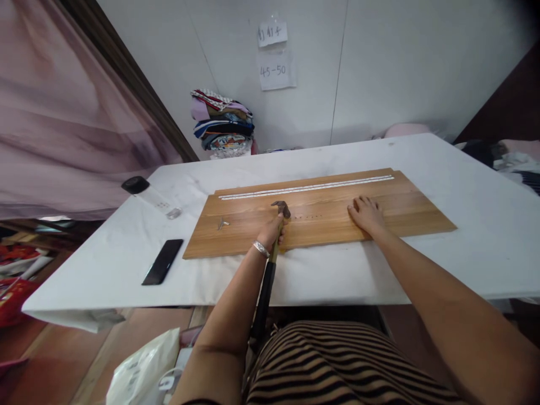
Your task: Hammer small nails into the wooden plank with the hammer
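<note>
My left hand [272, 229], with a silver bracelet on the wrist, is closed round the yellow-and-black handle of a hammer [282, 209], gripped close to the metal head. The head rests over a wooden board [320, 216] that lies on the white table. A row of small dark nail heads [307, 216] runs across the board just right of the hammer head. My right hand [366, 215] lies flat on the board with fingers spread, holding nothing. Two loose nails [223, 224] lie on the board's left part.
A black phone [162, 261] and a clear bottle with a black cap [148, 193] lie on the white table [464, 253] left of the board. A pale strip [307, 187] runs along the board's far edge. Folded clothes [223, 125] are stacked against the wall.
</note>
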A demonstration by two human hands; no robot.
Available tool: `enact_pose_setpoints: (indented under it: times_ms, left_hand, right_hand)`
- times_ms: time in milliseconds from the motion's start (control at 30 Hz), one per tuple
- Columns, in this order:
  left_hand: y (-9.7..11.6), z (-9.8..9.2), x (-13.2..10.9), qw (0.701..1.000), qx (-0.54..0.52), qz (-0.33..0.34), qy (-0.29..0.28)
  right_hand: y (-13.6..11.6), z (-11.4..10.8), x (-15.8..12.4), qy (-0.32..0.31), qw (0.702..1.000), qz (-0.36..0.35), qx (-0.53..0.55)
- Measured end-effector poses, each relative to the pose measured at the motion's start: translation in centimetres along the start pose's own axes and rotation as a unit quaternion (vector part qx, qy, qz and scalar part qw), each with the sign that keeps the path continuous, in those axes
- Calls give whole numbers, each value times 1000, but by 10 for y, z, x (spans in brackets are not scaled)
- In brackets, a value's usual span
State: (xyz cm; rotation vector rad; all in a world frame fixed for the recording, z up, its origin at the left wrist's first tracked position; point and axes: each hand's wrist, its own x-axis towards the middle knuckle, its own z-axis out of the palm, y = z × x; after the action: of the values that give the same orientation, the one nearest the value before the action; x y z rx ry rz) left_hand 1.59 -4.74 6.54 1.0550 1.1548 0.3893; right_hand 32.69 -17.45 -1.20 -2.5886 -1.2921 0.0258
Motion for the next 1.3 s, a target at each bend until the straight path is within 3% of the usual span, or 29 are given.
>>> enact_pose_setpoints:
  times_ms: [1300]
  left_hand:
    - [1,-1,-1,1000,-1,-6,7]
  right_hand:
    - [-1,-1,-1,10,1000,0,-4]
